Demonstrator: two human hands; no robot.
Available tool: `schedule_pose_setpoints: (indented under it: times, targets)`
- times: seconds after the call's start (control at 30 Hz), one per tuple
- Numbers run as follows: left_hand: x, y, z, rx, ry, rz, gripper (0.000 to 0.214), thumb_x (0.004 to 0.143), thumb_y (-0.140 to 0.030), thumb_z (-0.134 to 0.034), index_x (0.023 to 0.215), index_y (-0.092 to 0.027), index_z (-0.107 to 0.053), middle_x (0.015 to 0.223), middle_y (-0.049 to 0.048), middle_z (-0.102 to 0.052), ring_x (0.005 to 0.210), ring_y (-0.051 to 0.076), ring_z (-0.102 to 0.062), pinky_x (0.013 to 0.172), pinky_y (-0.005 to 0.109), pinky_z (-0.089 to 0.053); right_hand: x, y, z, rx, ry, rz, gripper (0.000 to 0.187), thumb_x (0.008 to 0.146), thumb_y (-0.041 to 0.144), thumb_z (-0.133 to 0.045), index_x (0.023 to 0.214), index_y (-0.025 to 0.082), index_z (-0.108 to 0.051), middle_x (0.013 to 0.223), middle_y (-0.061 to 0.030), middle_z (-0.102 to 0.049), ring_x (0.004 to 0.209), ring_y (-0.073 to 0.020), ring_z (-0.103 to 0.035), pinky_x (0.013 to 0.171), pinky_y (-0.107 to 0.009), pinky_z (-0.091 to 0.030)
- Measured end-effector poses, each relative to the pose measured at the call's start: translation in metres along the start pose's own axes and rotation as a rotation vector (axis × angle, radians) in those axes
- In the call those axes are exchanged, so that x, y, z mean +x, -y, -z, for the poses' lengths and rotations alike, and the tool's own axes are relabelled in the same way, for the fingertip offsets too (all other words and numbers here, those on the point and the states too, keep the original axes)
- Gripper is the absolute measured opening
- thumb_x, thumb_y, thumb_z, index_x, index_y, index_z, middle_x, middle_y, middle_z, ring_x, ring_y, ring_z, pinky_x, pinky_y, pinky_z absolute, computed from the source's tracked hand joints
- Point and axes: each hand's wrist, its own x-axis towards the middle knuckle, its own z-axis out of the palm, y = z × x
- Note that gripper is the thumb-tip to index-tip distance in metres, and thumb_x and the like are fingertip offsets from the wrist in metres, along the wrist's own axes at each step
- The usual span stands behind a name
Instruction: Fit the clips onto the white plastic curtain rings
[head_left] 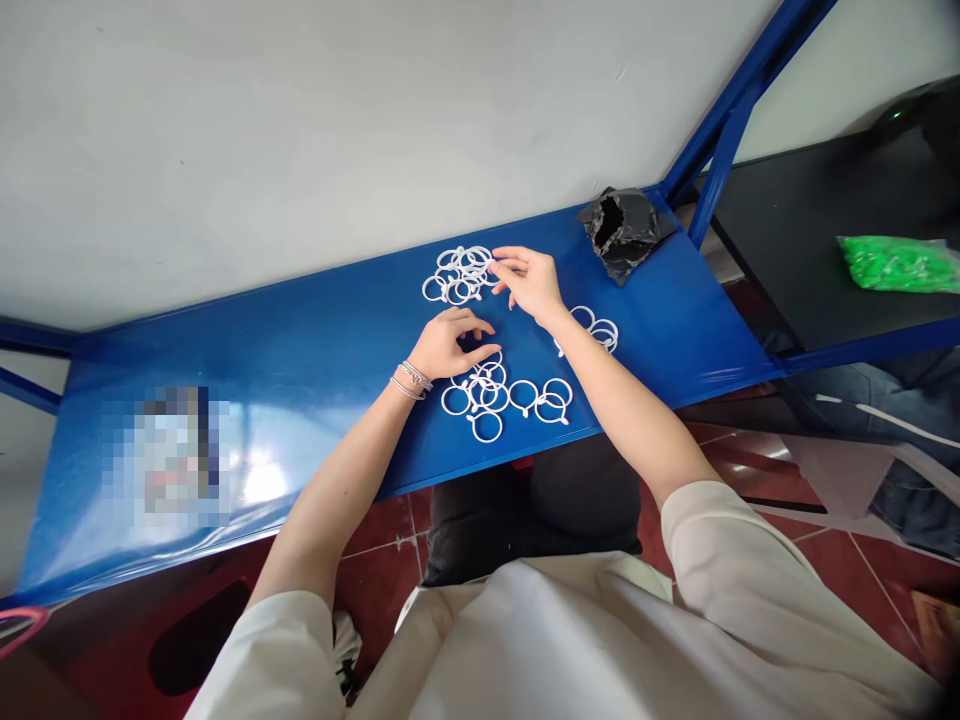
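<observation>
White plastic rings with small eyelets, like curtain rings, lie in groups on a blue tabletop (330, 340). My right hand (531, 282) is at the right edge of the far ring pile (459, 278). Its fingers reach toward those rings, with the thumb apart; fingertip contact is hard to make out. My left hand (448, 342), with bracelets on the wrist, hovers over the back of the near ring group (487, 400). Its fingers curve loosely, thumb apart, with nothing visible between them. Behind my right forearm sits a smaller ring group (600, 332), partly hidden.
A torn black plastic bag (622, 230) stands at the table's back right corner. Blue metal posts (720, 170) rise there. A green packet (896, 264) lies on a dark table further right. A pixelated object (169, 455) rests at left. A white wall borders the back.
</observation>
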Motion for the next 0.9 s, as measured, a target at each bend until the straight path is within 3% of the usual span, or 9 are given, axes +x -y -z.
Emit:
schedule_pose_setpoints:
  times: [0.1, 0.2, 0.3, 0.4, 0.53, 0.7, 0.8, 0.9]
  targets:
    - [0.001, 0.002, 0.002, -0.03, 0.051, -0.025, 0.021, 0.095, -0.044, -0.082, 0.099, -0.024, -0.088, 0.091, 0.0053, -0.08, 0.078, 0.019, -0.069, 0.081, 0.036, -0.057, -0.001, 0.001, 0.004, -0.041, 0.039, 0.01, 0.032, 0.096, 0.028, -0.081, 0.126, 0.018, -0.076, 0.104, -0.0088, -0.086, 0.063, -0.0173, -0.075, 0.047, -0.025, -0.054]
    - [0.002, 0.003, 0.003, -0.057, 0.045, -0.017, 0.015, 0.096, -0.033, -0.076, 0.093, -0.023, -0.087, 0.088, 0.0051, -0.079, 0.073, 0.017, -0.066, 0.077, 0.035, -0.055, -0.002, 0.002, 0.012, -0.071, 0.011, 0.033, 0.027, 0.096, 0.025, -0.08, 0.121, 0.017, -0.077, 0.099, -0.0069, -0.085, 0.059, -0.0147, -0.072, 0.059, -0.027, -0.061]
    - [0.003, 0.002, 0.001, -0.098, -0.065, 0.036, 0.013, 0.097, -0.027, -0.072, 0.093, -0.02, -0.082, 0.077, 0.0026, -0.071, 0.064, 0.014, -0.058, 0.067, 0.03, -0.05, -0.004, 0.006, 0.016, -0.094, 0.018, 0.053, 0.015, 0.094, 0.023, -0.08, 0.106, 0.016, -0.078, 0.091, -0.0044, -0.081, 0.056, -0.0118, -0.068, 0.059, -0.025, -0.058]
    - [0.003, 0.002, -0.002, -0.154, -0.204, 0.101, 0.009, 0.098, -0.024, -0.07, 0.093, -0.019, -0.076, 0.072, -0.0003, -0.064, 0.058, 0.011, -0.053, 0.06, 0.027, -0.045, -0.009, 0.014, 0.016, -0.097, 0.167, 0.055, 0.019, 0.095, 0.033, -0.083, 0.097, 0.015, -0.077, 0.085, -0.0057, -0.078, 0.056, -0.0122, -0.066, 0.049, -0.022, -0.048]
    - [0.002, 0.008, -0.009, -0.216, -0.339, 0.21, 0.012, 0.104, -0.032, -0.069, 0.1, -0.021, -0.068, 0.07, -0.0032, -0.061, 0.053, 0.009, -0.05, 0.054, 0.024, -0.039, -0.019, 0.024, 0.014, -0.074, 0.408, 0.038, 0.034, 0.099, 0.048, -0.083, 0.099, 0.015, -0.075, 0.076, -0.0049, -0.076, 0.053, -0.0126, -0.065, 0.043, -0.021, -0.041]
    - [0.001, 0.02, -0.014, -0.284, -0.527, 0.289, 0.03, 0.109, -0.052, -0.068, 0.107, -0.024, -0.057, 0.072, -0.0048, -0.058, 0.051, 0.009, -0.053, 0.052, 0.025, -0.038, -0.026, 0.026, 0.009, -0.059, 0.53, -0.023, 0.044, 0.091, 0.054, -0.091, 0.105, 0.016, -0.074, 0.085, -0.0066, -0.078, 0.057, -0.0144, -0.07, 0.038, -0.021, -0.043]
    - [0.0, 0.019, -0.014, -0.254, -0.529, 0.268, 0.027, 0.108, -0.048, -0.071, 0.116, -0.025, -0.059, 0.069, -0.0066, -0.055, 0.051, 0.009, -0.05, 0.052, 0.025, -0.038, -0.029, 0.019, 0.0, -0.069, 0.559, -0.015, 0.045, 0.083, 0.045, -0.098, 0.109, 0.016, -0.077, 0.096, -0.0071, -0.079, 0.059, -0.0137, -0.07, 0.04, -0.022, -0.046]
    - [-0.001, 0.014, -0.012, -0.198, -0.487, 0.231, 0.023, 0.103, -0.039, -0.074, 0.118, -0.024, -0.064, 0.067, -0.0073, -0.054, 0.052, 0.009, -0.049, 0.053, 0.024, -0.038, -0.031, 0.011, -0.01, -0.024, 0.487, 0.066, 0.035, 0.084, 0.041, -0.097, 0.098, 0.017, -0.077, 0.09, -0.0032, -0.077, 0.058, -0.0115, -0.065, 0.044, -0.022, -0.048]
